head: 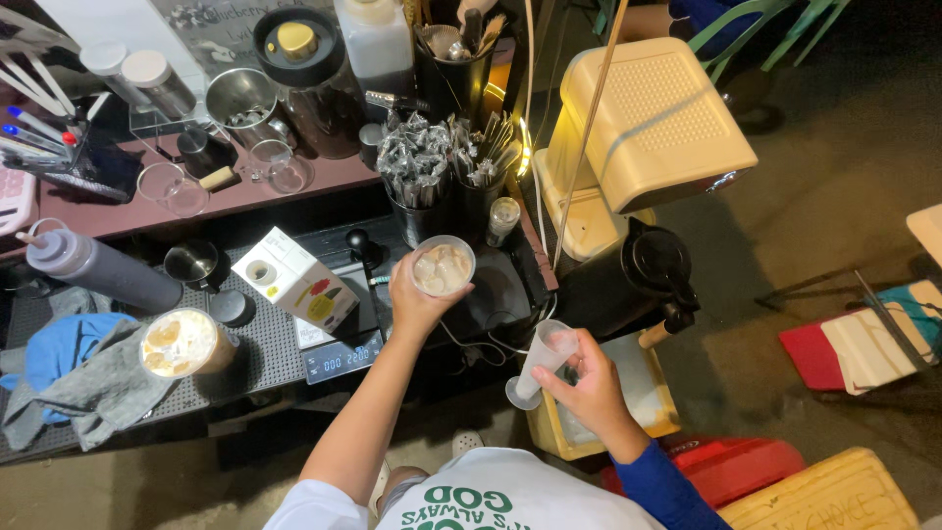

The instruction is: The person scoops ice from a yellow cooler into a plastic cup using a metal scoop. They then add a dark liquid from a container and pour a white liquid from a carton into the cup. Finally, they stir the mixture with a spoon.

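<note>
At the centre of the frame, the left hand [417,299] grips a clear cup [442,267] of pale iced drink, held above the dark table [265,358] just right of a digital scale [341,358]. The right hand [589,388], lower and to the right, is closed around a frosted plastic tumbler [543,361] tilted mouth-down (its blue sleeve [667,486] runs toward the bottom edge). A white carton [296,282] lies on its side left of the cup, and a second iced drink [182,344] stands at lower left beside grey and blue cloths [74,383]. A dark squeeze bottle [98,270] lies at left. A black kettle [638,280] sits right of centre, below a cream-coloured box [653,123].
</note>
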